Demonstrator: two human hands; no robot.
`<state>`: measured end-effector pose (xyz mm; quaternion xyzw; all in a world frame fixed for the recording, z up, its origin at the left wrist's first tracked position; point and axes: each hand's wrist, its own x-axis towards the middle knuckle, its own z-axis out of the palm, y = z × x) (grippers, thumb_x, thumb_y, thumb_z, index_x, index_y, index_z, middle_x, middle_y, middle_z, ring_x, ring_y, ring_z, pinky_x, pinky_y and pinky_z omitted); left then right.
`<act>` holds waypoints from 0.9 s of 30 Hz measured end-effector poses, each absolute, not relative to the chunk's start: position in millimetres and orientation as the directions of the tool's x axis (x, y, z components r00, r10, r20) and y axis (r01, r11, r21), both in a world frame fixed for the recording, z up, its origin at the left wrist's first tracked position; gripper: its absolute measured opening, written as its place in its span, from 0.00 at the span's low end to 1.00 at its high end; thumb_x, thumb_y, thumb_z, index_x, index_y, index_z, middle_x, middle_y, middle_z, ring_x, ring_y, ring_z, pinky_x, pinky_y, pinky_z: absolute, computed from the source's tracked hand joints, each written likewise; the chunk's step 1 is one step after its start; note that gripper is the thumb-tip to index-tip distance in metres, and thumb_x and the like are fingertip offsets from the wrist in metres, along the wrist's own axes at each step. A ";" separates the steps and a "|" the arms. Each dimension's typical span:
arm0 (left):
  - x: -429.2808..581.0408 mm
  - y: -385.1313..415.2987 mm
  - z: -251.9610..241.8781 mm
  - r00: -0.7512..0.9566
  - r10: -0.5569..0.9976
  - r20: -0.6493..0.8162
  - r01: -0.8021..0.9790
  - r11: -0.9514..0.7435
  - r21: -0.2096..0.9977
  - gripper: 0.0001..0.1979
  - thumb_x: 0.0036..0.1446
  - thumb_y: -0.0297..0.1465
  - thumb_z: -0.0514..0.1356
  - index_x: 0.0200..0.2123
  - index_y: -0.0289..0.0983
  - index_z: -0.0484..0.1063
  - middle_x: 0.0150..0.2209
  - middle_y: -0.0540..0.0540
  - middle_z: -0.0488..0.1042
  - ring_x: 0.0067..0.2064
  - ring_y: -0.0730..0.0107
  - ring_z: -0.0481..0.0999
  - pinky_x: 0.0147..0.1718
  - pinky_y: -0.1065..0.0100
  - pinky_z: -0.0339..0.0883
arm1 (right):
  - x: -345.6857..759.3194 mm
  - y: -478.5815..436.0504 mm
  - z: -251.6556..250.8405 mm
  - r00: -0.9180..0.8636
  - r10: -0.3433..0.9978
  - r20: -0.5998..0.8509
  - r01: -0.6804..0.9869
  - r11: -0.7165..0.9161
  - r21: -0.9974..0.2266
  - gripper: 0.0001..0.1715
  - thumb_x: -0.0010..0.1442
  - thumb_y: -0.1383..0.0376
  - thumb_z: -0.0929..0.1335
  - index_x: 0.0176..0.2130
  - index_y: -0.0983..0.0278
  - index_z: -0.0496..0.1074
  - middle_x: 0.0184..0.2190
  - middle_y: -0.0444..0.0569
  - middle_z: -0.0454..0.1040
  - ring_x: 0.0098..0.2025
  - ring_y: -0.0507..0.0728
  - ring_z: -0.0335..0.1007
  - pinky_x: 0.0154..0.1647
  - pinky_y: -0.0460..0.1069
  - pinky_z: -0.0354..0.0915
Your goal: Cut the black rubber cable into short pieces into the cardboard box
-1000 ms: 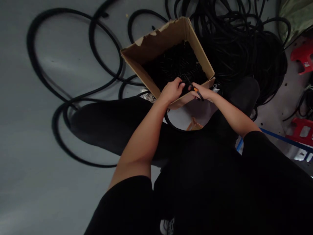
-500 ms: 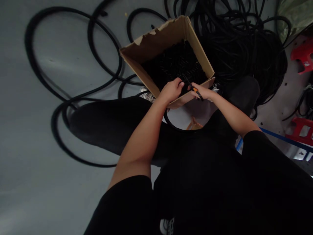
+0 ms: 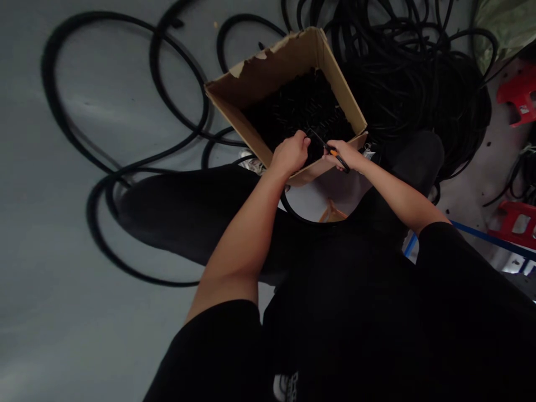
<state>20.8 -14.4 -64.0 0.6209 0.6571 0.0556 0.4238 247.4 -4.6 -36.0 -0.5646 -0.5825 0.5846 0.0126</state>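
My right hand (image 3: 341,153) is closed round the orange and black handles of a pair of scissors (image 3: 344,163), whose blades point left over a cardboard box (image 3: 355,111). Just left of the blade tips, my left hand (image 3: 291,152) is closed at the box's near wall. It grips a black rubber tube (image 3: 295,216), which loops up from my lap and passes under the wrist; its end is hidden by the fingers. Many short black cut pieces (image 3: 305,100) fill the bottom of the box.
Large loops of black tubing (image 3: 50,72) lie on the grey floor at left. A big tangled heap of tubing (image 3: 402,84) sits behind the box at right. Two red plastic stools (image 3: 517,97) stand at the right edge, beside a blue bar (image 3: 481,231). My legs flank the box.
The scissors have drawn slightly back to the right, and their blades show more clearly. My left hand has shifted a little left, widening the gap between the hands.
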 end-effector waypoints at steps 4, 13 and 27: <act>20.2 -14.9 -65.4 0.276 0.832 -0.481 0.757 0.120 0.642 0.21 0.83 0.39 0.57 0.67 0.43 0.83 0.53 0.33 0.91 0.62 0.37 0.90 0.61 0.48 0.79 | 251.7 -2.4 -38.3 -0.403 0.661 -0.634 0.646 -0.285 -0.708 0.09 0.73 0.71 0.76 0.46 0.61 0.73 0.28 0.39 0.74 0.31 0.54 0.73 0.34 0.46 0.68; 23.5 -11.7 -78.5 0.250 0.791 -0.558 0.810 0.145 0.568 0.20 0.86 0.39 0.55 0.59 0.39 0.86 0.57 0.27 0.91 0.63 0.35 0.90 0.63 0.49 0.79 | 250.3 -10.4 -42.6 -0.333 0.639 -0.694 0.632 -0.394 -0.667 0.15 0.81 0.66 0.76 0.41 0.58 0.71 0.22 0.38 0.70 0.22 0.54 0.70 0.23 0.45 0.62; 14.0 -7.5 -70.2 0.420 0.712 -0.562 0.550 0.294 0.782 0.22 0.87 0.46 0.55 0.42 0.40 0.80 0.34 0.43 0.78 0.37 0.58 0.76 0.42 0.62 0.75 | 253.5 -1.2 -44.0 -0.437 0.709 -0.553 0.646 -0.180 -0.741 0.07 0.71 0.71 0.71 0.40 0.60 0.71 0.31 0.40 0.73 0.36 0.54 0.69 0.40 0.47 0.63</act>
